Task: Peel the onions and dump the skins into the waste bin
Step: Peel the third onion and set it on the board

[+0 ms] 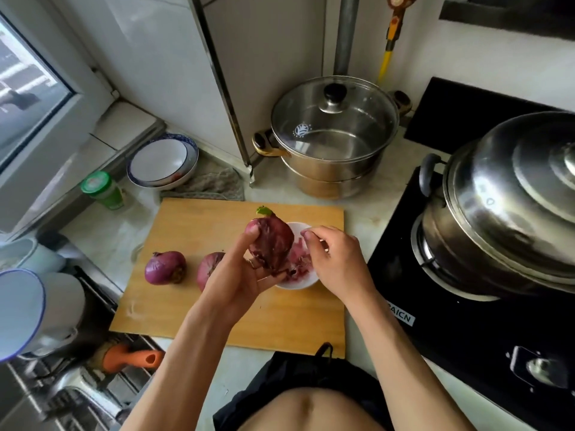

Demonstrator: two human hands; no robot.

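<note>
My left hand (241, 275) grips a dark red onion (273, 244) with a small green sprout on top, lifted over the wooden cutting board (186, 303). My right hand (336, 259) hovers just right of it, fingers curled over a white bowl (298, 283) that holds purple skins (297, 259); whether it pinches a skin I cannot tell. Two more purple onions rest on the board: one (165, 267) at the left, another (208, 269) partly hidden behind my left hand. No waste bin is in view.
A glass-lidded steel pot (333, 135) stands behind the board. A black gas hob (466, 321) with a large lidded pot (513, 206) is at the right. Stacked bowls (163, 160), a green-capped jar (102, 189), and a sink area with an orange-handled brush (130, 357) lie left.
</note>
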